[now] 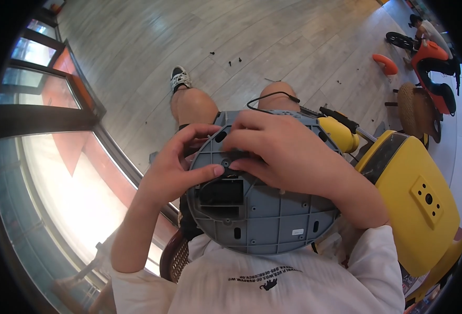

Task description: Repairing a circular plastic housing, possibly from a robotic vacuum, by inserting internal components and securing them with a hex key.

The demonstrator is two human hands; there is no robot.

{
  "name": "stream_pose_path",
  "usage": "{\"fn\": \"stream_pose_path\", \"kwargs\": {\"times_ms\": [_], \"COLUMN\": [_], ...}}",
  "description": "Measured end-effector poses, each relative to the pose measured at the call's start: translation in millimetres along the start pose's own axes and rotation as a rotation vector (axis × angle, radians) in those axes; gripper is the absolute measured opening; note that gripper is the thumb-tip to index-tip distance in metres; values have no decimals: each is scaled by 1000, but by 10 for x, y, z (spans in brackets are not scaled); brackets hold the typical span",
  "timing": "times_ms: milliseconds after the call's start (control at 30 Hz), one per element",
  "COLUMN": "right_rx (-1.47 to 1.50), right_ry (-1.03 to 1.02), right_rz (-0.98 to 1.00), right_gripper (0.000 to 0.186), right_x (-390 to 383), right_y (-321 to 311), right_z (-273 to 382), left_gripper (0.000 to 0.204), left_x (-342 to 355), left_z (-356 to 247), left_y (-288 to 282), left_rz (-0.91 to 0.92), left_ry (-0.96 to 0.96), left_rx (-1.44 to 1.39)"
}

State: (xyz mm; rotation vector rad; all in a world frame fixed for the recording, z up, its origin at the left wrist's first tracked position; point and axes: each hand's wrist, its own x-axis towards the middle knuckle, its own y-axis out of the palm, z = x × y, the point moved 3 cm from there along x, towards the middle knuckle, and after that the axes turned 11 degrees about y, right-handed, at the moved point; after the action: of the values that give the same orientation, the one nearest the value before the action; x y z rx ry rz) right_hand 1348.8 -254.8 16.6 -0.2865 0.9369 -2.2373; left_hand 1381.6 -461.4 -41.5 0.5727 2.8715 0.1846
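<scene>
A round grey plastic base plate (pixel 265 209) with ribs, slots and a dark rectangular opening rests on my lap, underside up. My left hand (pixel 176 167) grips its left rim, thumb pressed on the plate near the middle. My right hand (pixel 283 154) lies over the plate's upper part, fingertips pinching a small dark part at the centre, next to my left thumb. What the fingers hold there is hidden. A thin black cable (pixel 273 97) loops over my right knee just beyond the plate.
A yellow plastic body (pixel 414 204) with a dark panel stands at my right, a yellow power tool (pixel 341 131) beside it. Small dark screws (pixel 233 60) lie on the wood floor ahead. An orange ride-on toy (pixel 435 68) is far right. Glass panels run along my left.
</scene>
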Motion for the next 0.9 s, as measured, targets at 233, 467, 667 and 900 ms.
{"fn": "stream_pose_path", "kwargs": {"times_ms": [233,467,667,900], "right_rx": [-23,-181,-223,-242], "right_ry": [82,88,-13,-36], "right_rz": [88,67,21,14], "right_gripper": [14,12,17,18], "right_x": [129,95,62,68], "right_y": [27,101,158,182], "right_z": [3,136,139,153], "left_gripper": [62,61,61,57], "left_x": [84,205,243,254], "left_z": [-197,-298,-337,-308], "left_y": [17,66,114,87], "left_rz": [128,266,322,362], "left_ry": [-29,69,-16,38], "left_rx": [195,481,595,637]}}
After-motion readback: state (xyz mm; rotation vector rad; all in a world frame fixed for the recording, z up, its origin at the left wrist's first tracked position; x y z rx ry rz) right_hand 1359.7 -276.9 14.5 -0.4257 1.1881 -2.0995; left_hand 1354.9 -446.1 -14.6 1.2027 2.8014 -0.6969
